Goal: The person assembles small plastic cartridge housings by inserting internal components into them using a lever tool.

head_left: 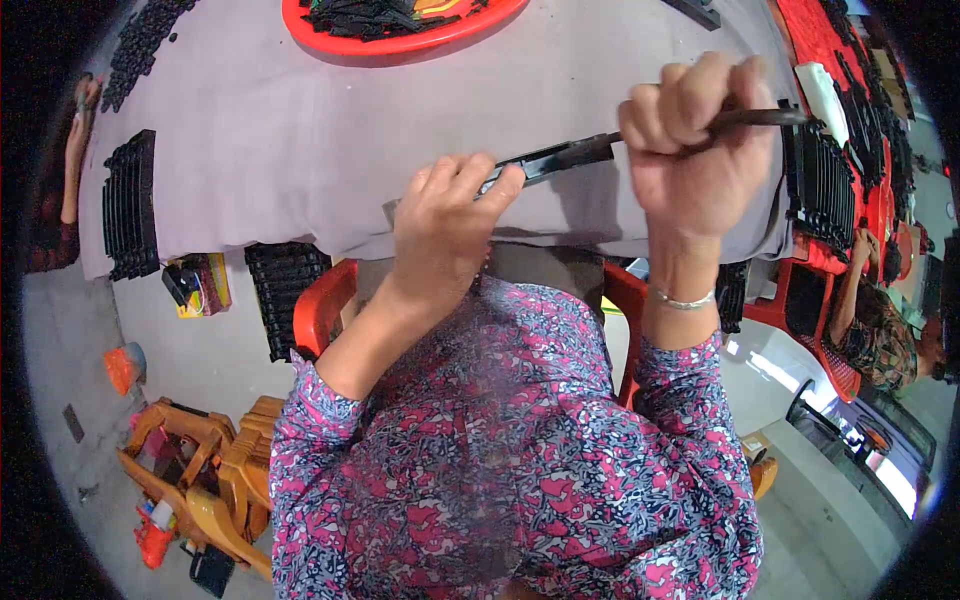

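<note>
1. Currently both hands are gripping 1 long black plastic strip (570,152) above the grey-covered table (300,150).
2. Left hand (445,215) is pinching its near end; right hand (695,140) is fisting the far half.
3. Strip is looking light, stiff, maybe snappable; ends are giving the best hold.
</note>
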The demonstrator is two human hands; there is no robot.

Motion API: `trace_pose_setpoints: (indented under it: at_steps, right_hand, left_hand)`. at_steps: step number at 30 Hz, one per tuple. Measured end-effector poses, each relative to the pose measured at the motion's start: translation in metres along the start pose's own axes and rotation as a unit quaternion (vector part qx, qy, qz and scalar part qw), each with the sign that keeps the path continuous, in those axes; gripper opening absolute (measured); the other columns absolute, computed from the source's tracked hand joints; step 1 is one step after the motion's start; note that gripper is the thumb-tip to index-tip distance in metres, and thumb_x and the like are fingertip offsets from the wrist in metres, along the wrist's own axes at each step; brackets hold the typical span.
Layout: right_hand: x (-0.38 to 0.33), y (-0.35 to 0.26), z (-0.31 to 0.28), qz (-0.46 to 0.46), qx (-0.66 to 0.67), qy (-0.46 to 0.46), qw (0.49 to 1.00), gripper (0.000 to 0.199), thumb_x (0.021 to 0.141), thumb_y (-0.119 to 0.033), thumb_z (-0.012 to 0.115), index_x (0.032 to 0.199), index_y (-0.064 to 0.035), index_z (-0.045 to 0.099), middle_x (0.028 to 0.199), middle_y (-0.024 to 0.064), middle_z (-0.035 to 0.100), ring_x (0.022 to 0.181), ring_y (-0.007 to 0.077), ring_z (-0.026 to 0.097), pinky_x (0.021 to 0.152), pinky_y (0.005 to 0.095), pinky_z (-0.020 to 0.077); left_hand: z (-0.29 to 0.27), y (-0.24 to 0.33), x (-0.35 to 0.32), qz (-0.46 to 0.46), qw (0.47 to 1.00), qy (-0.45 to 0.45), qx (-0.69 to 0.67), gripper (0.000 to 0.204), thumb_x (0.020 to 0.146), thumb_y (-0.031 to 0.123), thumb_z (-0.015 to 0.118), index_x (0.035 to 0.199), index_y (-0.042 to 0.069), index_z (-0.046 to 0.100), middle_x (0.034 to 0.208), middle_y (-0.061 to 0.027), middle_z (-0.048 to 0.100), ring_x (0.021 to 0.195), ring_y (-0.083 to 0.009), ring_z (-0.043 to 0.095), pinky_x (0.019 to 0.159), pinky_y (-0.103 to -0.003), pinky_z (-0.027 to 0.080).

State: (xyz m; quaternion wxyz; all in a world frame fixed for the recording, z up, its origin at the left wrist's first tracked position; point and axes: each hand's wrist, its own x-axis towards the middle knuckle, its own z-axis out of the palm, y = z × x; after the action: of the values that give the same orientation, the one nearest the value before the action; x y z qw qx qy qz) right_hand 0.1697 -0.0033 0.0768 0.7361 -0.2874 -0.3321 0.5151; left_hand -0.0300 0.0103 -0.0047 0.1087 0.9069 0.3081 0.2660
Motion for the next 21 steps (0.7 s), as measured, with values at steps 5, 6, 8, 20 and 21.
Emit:
trace_pose_setpoints:
  at_steps: [5,6,8,20,21]
  right_hand:
    - [-0.005,0.029,0.002,-0.019,0.017,0.022,0.999,0.044,0.105,-0.043,0.041,0.073,-0.0131,0.038,0.054,-0.0023,0.032,0.044,0.0094,0.023,0.041,0.0276,0.0202]
    - [-0.004,0.031,0.005,-0.018,0.017,0.022,0.999,0.044,0.105,-0.043,0.041,0.073,-0.0131,0.038,0.054,-0.0023,0.032,0.044,0.0094,0.023,0.041,0.0276,0.0202]
    - [-0.002,0.037,0.010,0.011,-0.001,0.061,0.998,0.054,0.104,-0.051,0.036,0.065,-0.0134,0.035,0.053,-0.0035,0.027,0.046,0.0095,0.017,0.044,0.0282,0.0170]
    - [-0.005,0.046,0.008,0.041,-0.051,-0.033,0.997,0.024,0.097,-0.019,0.058,0.077,-0.0056,0.055,0.067,-0.0004,0.049,0.054,0.0120,0.048,0.047,0.0291,0.0335]
    - [-0.006,0.049,0.003,0.041,-0.051,-0.032,0.997,0.024,0.097,-0.019,0.058,0.077,-0.0056,0.055,0.067,-0.0004,0.049,0.054,0.0120,0.048,0.047,0.0291,0.0335]
  left_hand:
    - [-0.001,0.001,0.001,-0.002,1.000,-0.012,-0.016,0.032,0.080,0.011,0.056,0.110,0.008,0.065,0.111,-0.0092,0.061,0.101,-0.0278,0.059,0.087,-0.041,0.047]
    - [-0.001,0.001,0.001,0.002,1.000,-0.009,-0.017,0.032,0.080,0.011,0.056,0.111,0.008,0.065,0.112,-0.0094,0.061,0.102,-0.0277,0.059,0.088,-0.042,0.047]
    - [-0.001,0.001,0.000,-0.008,1.000,-0.017,-0.014,0.032,0.081,0.012,0.056,0.111,0.008,0.064,0.112,-0.0091,0.061,0.102,-0.0278,0.059,0.088,-0.042,0.047]
    - [0.002,0.002,0.001,-0.001,1.000,-0.022,0.013,0.028,0.079,0.014,0.061,0.107,0.011,0.065,0.106,-0.0055,0.060,0.096,-0.0246,0.061,0.083,-0.039,0.050]
    - [0.003,0.002,0.001,0.002,1.000,-0.018,0.011,0.028,0.079,0.014,0.061,0.106,0.012,0.065,0.105,-0.0055,0.061,0.094,-0.0244,0.061,0.082,-0.038,0.051]
